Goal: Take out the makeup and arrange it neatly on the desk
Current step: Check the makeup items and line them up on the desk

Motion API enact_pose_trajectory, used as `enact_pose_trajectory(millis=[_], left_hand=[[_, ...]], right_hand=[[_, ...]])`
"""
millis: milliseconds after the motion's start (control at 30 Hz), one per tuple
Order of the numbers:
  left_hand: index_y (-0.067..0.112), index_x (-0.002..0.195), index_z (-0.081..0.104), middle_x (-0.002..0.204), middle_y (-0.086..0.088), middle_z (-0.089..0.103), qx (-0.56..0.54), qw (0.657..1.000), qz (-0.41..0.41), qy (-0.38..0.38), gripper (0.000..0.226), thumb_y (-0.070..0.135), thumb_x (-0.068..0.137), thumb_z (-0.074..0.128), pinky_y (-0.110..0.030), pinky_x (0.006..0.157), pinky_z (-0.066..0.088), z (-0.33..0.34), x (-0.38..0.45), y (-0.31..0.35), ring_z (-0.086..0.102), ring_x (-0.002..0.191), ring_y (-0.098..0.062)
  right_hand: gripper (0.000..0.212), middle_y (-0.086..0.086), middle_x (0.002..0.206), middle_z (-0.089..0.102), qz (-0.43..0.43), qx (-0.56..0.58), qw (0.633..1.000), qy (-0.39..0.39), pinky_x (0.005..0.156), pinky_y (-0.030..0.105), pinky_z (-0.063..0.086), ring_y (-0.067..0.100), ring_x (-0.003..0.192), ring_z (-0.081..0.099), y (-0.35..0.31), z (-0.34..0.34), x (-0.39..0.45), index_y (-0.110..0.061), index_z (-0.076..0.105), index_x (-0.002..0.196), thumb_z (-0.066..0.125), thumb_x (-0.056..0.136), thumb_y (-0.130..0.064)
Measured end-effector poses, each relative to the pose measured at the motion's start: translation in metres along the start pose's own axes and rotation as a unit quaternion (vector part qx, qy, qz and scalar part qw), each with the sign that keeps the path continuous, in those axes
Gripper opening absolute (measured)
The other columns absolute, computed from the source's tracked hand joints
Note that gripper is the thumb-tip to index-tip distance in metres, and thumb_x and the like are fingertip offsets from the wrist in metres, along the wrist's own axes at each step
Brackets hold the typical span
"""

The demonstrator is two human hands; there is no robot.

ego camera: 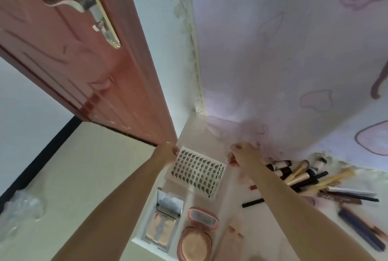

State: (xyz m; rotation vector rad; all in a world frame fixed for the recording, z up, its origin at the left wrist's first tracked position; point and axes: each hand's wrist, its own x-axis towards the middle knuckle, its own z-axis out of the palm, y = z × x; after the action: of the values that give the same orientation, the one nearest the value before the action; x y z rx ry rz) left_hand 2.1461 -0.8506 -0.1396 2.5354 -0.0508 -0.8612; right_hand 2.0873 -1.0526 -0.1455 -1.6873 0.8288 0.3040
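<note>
Two hands are positioning the false-lash tray (198, 170): the left hand (168, 152) is pinching its far corner, while the right hand (241, 153) is curled, its contents unclear. Placement step; next, lay the tray flat on the surface (233, 193) above the open palette (162, 216) and powder compact (197, 233).

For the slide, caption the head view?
Both hands hold a lash tray above open compacts beside scattered brushes.

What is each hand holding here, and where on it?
Left hand holds the far left corner of the lash tray. Right hand is curled near the tray's clear lid; whether it grips anything cannot be told.
</note>
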Motion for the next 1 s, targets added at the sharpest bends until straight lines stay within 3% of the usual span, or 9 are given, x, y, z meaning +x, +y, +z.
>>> enact_pose_trajectory(millis=[133,200,300,433,500,733,800,867,1000], left_hand=[[0.005,0.101,0.067,0.113,-0.01,0.065,0.025,1.0,-0.006,0.002,0.027,-0.004,0.083,0.049,-0.019,0.07,0.039,0.004,0.005,-0.007,0.059,0.1,-0.023],[0.005,0.103,0.067,0.116,-0.01,0.063,0.056,0.998,-0.004,0.003,0.026,-0.001,0.085,0.049,-0.023,0.077,0.042,0.005,0.004,-0.007,0.058,0.104,-0.024],[0.003,0.104,0.064,0.122,-0.013,0.059,0.094,0.996,-0.001,0.003,0.025,-0.001,0.087,0.046,-0.026,0.08,0.043,0.007,0.0,-0.007,0.057,0.107,-0.027],[0.005,0.119,0.053,0.124,-0.013,0.056,0.128,0.992,-0.006,0.013,0.032,0.001,0.088,0.045,-0.032,0.085,0.045,0.012,-0.004,-0.005,0.055,0.111,-0.027],[0.007,0.132,0.04,0.136,-0.011,0.046,0.116,0.993,-0.007,0.028,0.043,0.004,0.09,0.047,-0.034,0.089,0.045,0.015,-0.008,0.001,0.05,0.118,-0.026],[0.012,0.141,0.03,0.142,-0.01,0.037,0.094,0.982,0.165,0.006,0.049,0.016,0.095,0.044,-0.032,0.106,0.032,0.037,-0.035,0.062,0.035,0.132,-0.025],[0.012,0.14,0.034,0.141,-0.009,0.038,0.098,0.97,0.222,-0.032,0.047,0.017,0.095,0.044,-0.03,0.105,0.033,0.049,-0.045,0.088,0.039,0.129,-0.023],[0.011,0.136,0.04,0.139,-0.007,0.042,0.104,0.953,0.279,-0.063,0.042,0.016,0.095,0.044,-0.029,0.104,0.033,0.063,-0.056,0.117,0.041,0.127,-0.021],[0.003,0.119,0.053,0.12,-0.014,0.055,0.156,0.913,0.362,-0.109,0.03,0.014,0.093,0.042,-0.033,0.092,0.04,0.09,-0.076,0.169,0.051,0.112,-0.028]], right_hand=[[0.024,0.009,0.064,0.057,-0.011,-0.104,0.994,0.028,0.054,0.025,0.048,0.015,0.053,0.052,0.01,0.011,0.011,-0.002,0.054,0.078,0.037,0.095,-0.002],[0.033,0.012,0.064,0.059,-0.013,-0.149,0.988,0.046,0.064,0.036,0.055,0.023,0.056,0.058,0.014,0.014,0.014,-0.006,0.051,0.063,0.038,0.094,-0.002],[0.033,0.02,0.078,0.068,-0.046,-0.247,0.965,0.067,0.079,0.042,0.054,0.032,0.077,0.067,0.015,0.02,0.014,-0.008,0.052,0.06,0.044,0.092,-0.008],[0.029,0.012,0.078,0.06,-0.073,-0.322,0.942,0.062,0.062,0.031,0.045,0.026,0.077,0.058,0.014,0.018,0.003,-0.002,0.061,0.083,0.039,0.096,-0.016],[0.029,0.01,0.084,0.059,-0.092,-0.373,0.922,0.057,0.063,0.027,0.036,0.024,0.08,0.053,0.015,0.008,-0.01,-0.003,0.06,0.095,0.036,0.096,-0.019],[0.024,0.012,0.096,0.066,-0.057,-0.403,0.91,0.085,0.063,0.026,0.04,0.024,0.077,0.058,0.056,-0.09,-0.073,-0.007,0.058,0.107,0.042,0.094,-0.019],[0.024,0.011,0.101,0.066,-0.011,-0.4,0.908,0.122,0.073,0.029,0.044,0.028,0.091,0.061,0.077,-0.126,-0.088,-0.008,0.06,0.107,0.045,0.093,-0.021],[0.027,0.012,0.11,0.064,0.035,-0.445,0.88,0.165,0.082,0.031,0.045,0.03,0.102,0.059,0.099,-0.16,-0.098,-0.009,0.061,0.111,0.044,0.092,-0.018],[0.032,0.012,0.109,0.058,0.092,-0.491,0.847,0.183,0.076,0.028,0.045,0.027,0.098,0.058,0.141,-0.199,-0.115,-0.007,0.054,0.118,0.051,0.087,-0.017]])
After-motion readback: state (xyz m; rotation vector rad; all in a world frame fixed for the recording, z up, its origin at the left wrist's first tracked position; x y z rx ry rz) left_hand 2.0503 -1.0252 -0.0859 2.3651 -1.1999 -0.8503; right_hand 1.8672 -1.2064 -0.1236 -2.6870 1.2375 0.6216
